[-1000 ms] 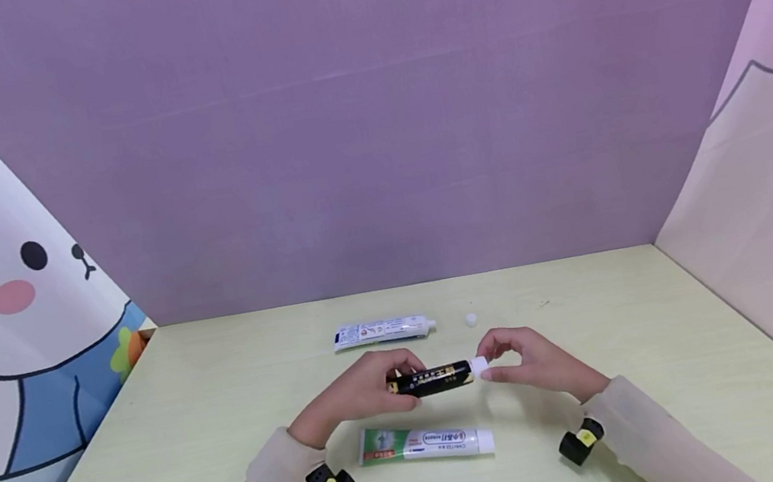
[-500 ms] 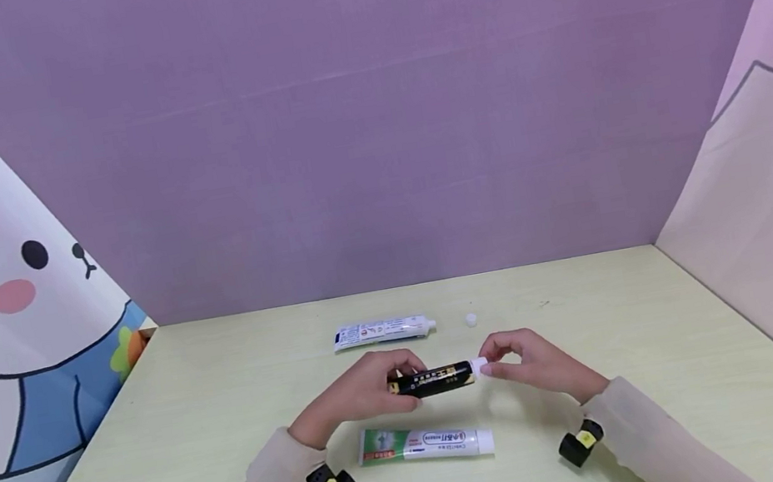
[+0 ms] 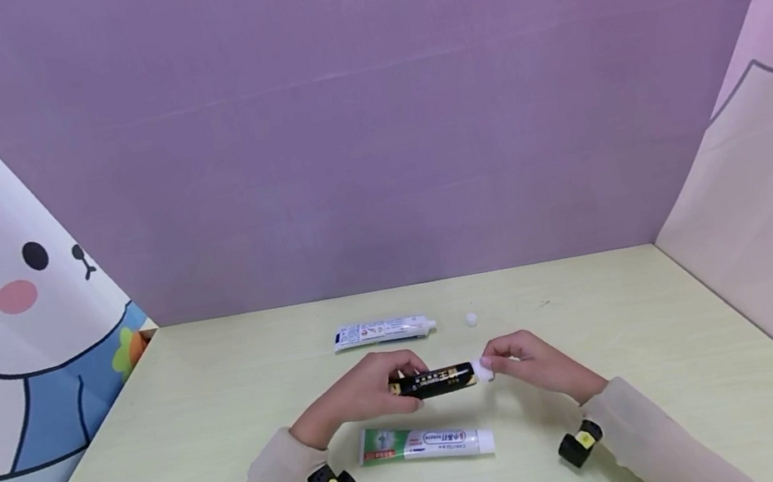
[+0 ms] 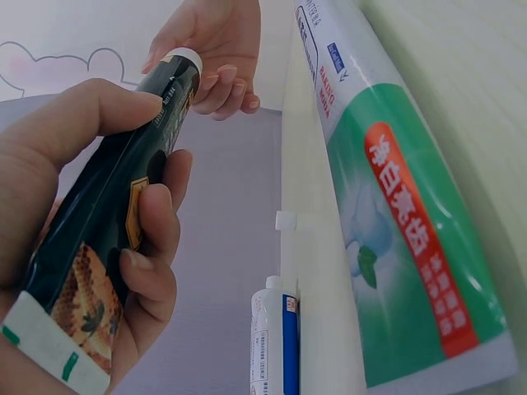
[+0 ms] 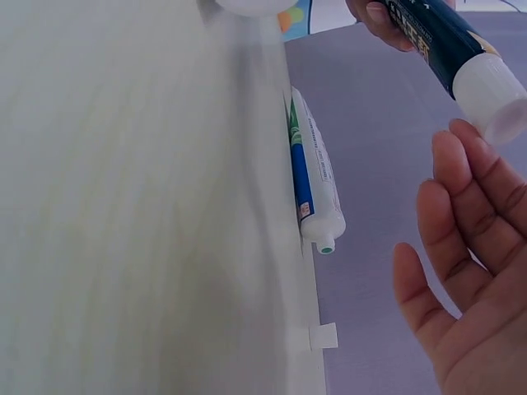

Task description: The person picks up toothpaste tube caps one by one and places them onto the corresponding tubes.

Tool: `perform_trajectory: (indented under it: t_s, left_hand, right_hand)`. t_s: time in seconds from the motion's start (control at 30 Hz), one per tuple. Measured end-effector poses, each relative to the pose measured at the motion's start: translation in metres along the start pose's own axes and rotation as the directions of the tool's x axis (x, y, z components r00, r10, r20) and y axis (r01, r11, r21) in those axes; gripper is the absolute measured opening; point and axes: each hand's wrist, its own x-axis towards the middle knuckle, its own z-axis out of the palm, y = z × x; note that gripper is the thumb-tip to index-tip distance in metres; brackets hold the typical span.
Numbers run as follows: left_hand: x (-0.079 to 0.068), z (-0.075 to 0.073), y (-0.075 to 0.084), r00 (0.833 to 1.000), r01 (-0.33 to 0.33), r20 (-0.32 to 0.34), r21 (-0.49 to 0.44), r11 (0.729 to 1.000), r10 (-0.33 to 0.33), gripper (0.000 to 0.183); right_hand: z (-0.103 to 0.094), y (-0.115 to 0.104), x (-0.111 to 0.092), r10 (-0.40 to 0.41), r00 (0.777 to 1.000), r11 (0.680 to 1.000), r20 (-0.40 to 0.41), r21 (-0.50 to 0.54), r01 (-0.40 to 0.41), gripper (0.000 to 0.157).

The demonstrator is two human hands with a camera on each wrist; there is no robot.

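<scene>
Now, glossy black tube (image 3: 443, 381) in your left grip (image 3: 372, 386); right grip (image 3: 538, 360) pinches round white cap (image 3: 484, 374): shallow hold may slip.

Table (image 3: 679, 363): pale, wood-look top, faint grain. Lying directly on it:

Near tube (image 3: 426, 443): one, green and white with a red strip, flat on its back, printed face up; crimped end left, white screw cap (image 3: 486, 441) fitted at right.

Far tube (image 3: 381, 331): one, white and blue, lying roughly parallel to the first; nozzle bare, pointing right.

Loose cap (image 3: 471, 319): one, small, white, just right of that nozzle, apart from it.

Dark mark (image 3: 545, 303): far right of the cap, possibly a scratch; too small to tell.
</scene>
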Motion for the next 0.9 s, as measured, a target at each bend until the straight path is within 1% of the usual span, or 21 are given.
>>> perform_trajectory:
  t_s: [0.23,0.4,0.5,0.63,0.77,0.9]
  left_hand:
    - [0.0002,0.0005,-0.0007,1.000,-0.008,0.004,-0.009,1.000,0.008,0.030]
    - [0.0006,0.0004,-0.0023,1.000,-0.004,0.011,-0.010,1.000,0.004,0.030]
    - [0.0006,0.0002,-0.0028,1.000,-0.001,0.008,-0.007,1.000,0.001,0.030]
    - [0.0002,0.0004,-0.0031,1.000,0.002,0.006,-0.013,1.000,-0.002,0.030]
    - [-0.0001,0.0007,-0.0031,1.000,0.004,0.005,-0.009,1.000,-0.004,0.031]
    - [-0.0001,0.0004,-0.0021,1.000,0.008,0.005,-0.007,1.000,-0.008,0.031]
  right_hand:
    - [-0.0007,0.0028,-0.0007,-0.010,1.000,0.998,0.012,0.064,0.009,0.020]
    - [0.0001,0.0010,-0.0002,-0.019,1.000,0.999,-0.021,0.036,0.020,0.009]
    - [0.0009,-0.0003,-0.0002,-0.043,0.998,0.999,-0.036,0.013,0.044,0.017]
    - [0.0019,-0.0015,-0.0008,-0.057,0.997,0.998,-0.047,0.023,0.058,0.026]
    - [0.0031,-0.0020,-0.0016,-0.057,0.997,0.998,-0.052,0.039,0.059,0.027]
    - [0.0038,-0.0028,-0.0020,-0.050,0.997,0.998,-0.060,0.030,0.052,0.027]
